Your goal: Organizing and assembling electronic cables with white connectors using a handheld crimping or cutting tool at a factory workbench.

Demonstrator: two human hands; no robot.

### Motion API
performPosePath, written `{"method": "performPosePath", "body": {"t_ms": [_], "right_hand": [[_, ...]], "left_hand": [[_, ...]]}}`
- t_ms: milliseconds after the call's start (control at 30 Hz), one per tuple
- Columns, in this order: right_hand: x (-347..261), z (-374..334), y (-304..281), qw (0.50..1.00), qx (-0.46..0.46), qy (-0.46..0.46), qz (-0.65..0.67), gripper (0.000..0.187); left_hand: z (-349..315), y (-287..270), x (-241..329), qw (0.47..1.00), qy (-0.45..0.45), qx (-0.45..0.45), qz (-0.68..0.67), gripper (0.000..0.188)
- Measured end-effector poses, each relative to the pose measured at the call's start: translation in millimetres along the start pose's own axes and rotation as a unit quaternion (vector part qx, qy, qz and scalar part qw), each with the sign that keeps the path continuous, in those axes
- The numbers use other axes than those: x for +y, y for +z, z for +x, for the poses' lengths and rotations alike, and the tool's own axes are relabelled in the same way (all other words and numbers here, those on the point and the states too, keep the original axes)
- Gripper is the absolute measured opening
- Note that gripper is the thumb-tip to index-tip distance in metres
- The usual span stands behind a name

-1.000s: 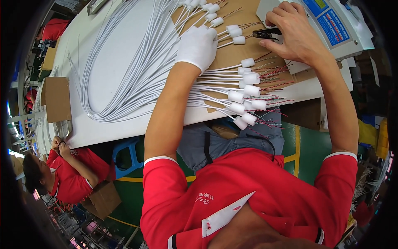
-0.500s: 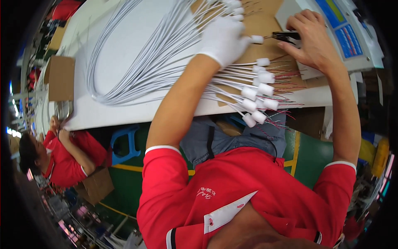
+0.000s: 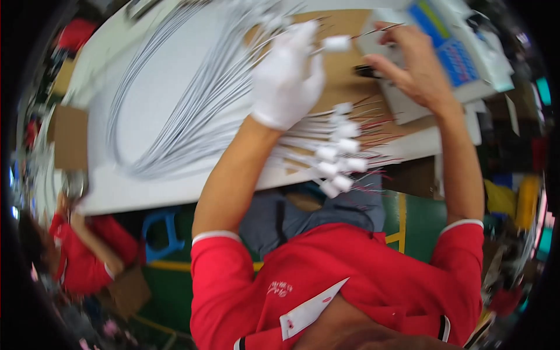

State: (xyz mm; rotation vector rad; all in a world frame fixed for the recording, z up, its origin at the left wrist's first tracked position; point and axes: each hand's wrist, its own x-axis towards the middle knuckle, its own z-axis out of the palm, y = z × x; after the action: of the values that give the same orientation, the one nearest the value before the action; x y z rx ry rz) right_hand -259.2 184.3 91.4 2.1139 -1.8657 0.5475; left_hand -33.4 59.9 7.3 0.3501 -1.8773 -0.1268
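Note:
My left hand, in a white glove, is closed around a white cable. That cable's white cylindrical end piece sticks out to the right of the glove, with thin bare-looking wires trailing from it. My bare right hand has its thumb and forefinger apart, and the forefinger is at the wire tips. A black clip-like tool lies just below the right thumb, partly hidden. Nearer to me, several more white cylindrical end pieces rest in a group, thin coloured wires fanning out to the right.
A long looped bundle of white cables covers the left of the white table. Brown cardboard lies under the hands. A white-and-blue device stands at the right. Another person in red sits at far left.
The black tool is no longer between my right fingers; it lies below the thumb. My left hand has shifted left and slightly down in view, still with the cable. The whole view has shifted.

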Motion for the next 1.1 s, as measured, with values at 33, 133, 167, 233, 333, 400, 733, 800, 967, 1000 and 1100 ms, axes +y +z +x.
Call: {"method": "performPosePath", "body": {"t_ms": [33,133,167,233,333,400,733,800,967,1000,1100], "right_hand": [[-9,0,-6,0.996,0.001,0.046,0.077,0.041],[-26,-6,-13,0.940,0.016,0.155,0.303,0.032],[-30,-8,-13,0.862,0.020,0.195,0.468,0.026],[-39,-14,-13,0.848,0.034,0.210,0.486,0.024],[-52,-22,-10,0.808,0.046,0.229,0.541,0.019],[-59,-26,-9,0.802,0.044,0.248,0.541,0.020],[-60,-35,1,0.761,0.179,0.265,0.565,0.031],[-61,-34,1,0.759,0.183,0.269,0.564,0.033],[-60,-31,4,0.755,0.187,0.276,0.565,0.035],[-60,-31,4,0.755,0.187,0.276,0.564,0.035],[-59,-29,8,0.741,0.195,0.288,0.575,0.036]], "left_hand": [[-2,-3,3,1.000,-0.003,-0.014,0.000,0.061],[-1,-10,13,0.999,0.009,-0.036,-0.031,0.068],[-1,-12,16,0.998,0.011,-0.051,-0.036,0.071],[4,-12,24,0.996,0.026,-0.051,-0.066,0.071],[6,-13,28,0.992,0.043,-0.059,-0.104,0.070],[3,-11,25,0.993,0.059,-0.073,-0.079,0.067],[-1,-8,21,0.994,0.040,-0.089,-0.049,0.058],[-1,-8,22,0.994,0.038,-0.084,-0.054,0.057],[-1,-9,23,0.994,0.034,-0.089,-0.055,0.054],[-1,-9,23,0.994,0.034,-0.088,-0.055,0.054],[0,-9,24,0.993,0.042,-0.084,-0.065,0.052]]}}
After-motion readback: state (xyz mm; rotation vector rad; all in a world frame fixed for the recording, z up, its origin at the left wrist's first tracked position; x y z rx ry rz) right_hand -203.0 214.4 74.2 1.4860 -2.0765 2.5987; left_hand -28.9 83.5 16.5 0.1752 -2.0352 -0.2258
